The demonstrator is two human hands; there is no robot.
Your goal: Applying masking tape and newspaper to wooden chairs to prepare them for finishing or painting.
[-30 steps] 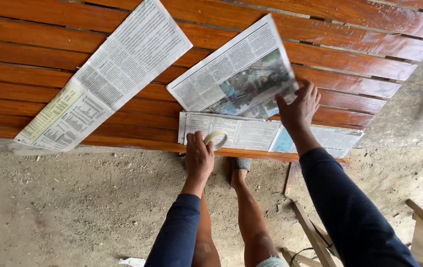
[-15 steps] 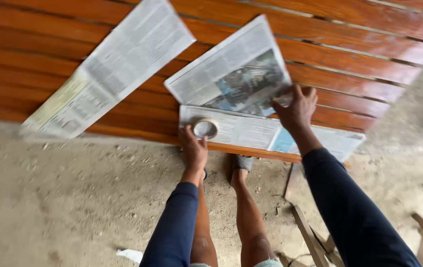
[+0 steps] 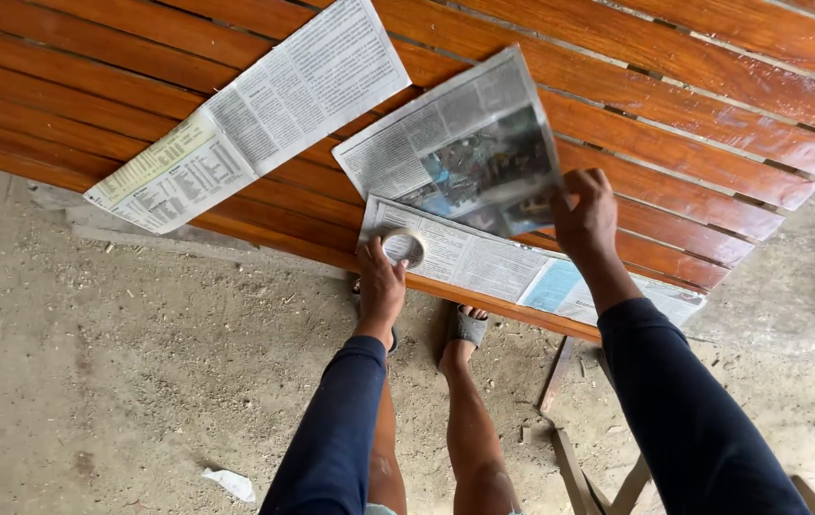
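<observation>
the left hand [image 3: 381, 281] grips a roll of masking tape [image 3: 402, 247] at the panel's near edge, fingers closed round it, pinning the long newspaper strip [image 3: 484, 264] flat. the right hand [image 3: 586, 215] pinches a corner of a photo newspaper sheet [image 3: 455, 153], perhaps lifting it. a third sheet [image 3: 255, 119] lies apart on the glossy slatted wooden panel [image 3: 674, 114], above a dusty concrete floor [image 3: 122, 381].
</observation>
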